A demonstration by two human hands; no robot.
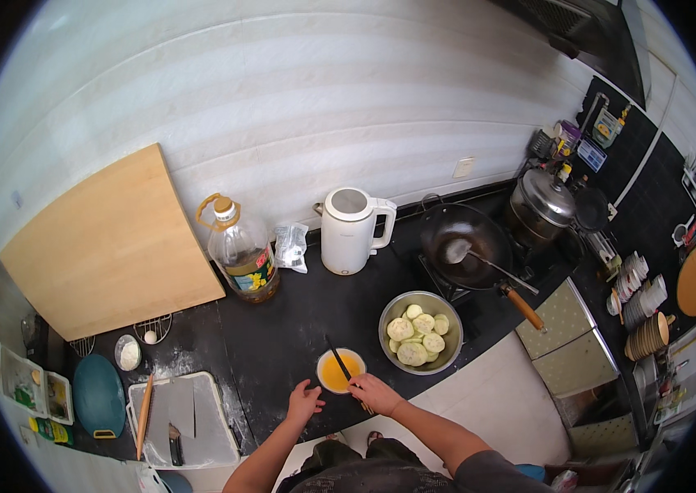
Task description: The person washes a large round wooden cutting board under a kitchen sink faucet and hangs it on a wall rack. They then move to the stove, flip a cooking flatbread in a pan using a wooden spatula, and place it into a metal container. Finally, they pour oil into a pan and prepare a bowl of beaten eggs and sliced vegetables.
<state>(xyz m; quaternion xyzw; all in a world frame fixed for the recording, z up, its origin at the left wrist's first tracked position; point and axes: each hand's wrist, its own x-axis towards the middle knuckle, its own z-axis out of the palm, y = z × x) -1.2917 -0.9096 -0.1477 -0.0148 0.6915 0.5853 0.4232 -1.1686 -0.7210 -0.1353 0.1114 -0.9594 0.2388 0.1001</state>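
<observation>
A small bowl of beaten egg [332,372] stands near the counter's front edge. My right hand [375,393] is closed around dark chopsticks [341,362], whose shafts cross the bowl. Just left of the bowl, my left hand [305,402] is empty, its fingers spread close to the rim. To the right of both hands, a steel bowl [387,352] holds several pale green vegetable slices [412,354]. Whether the chopsticks' lower ends touch the egg is hard to tell.
A white electric kettle [346,243], an oil bottle [242,264] and a wooden board [114,246] stand along the wall. A wok [486,237] with a ladle sits on the stove, its handle jutting forward. A knife [175,445] and rolling pin [144,419] lie on a floury cutting board [209,425].
</observation>
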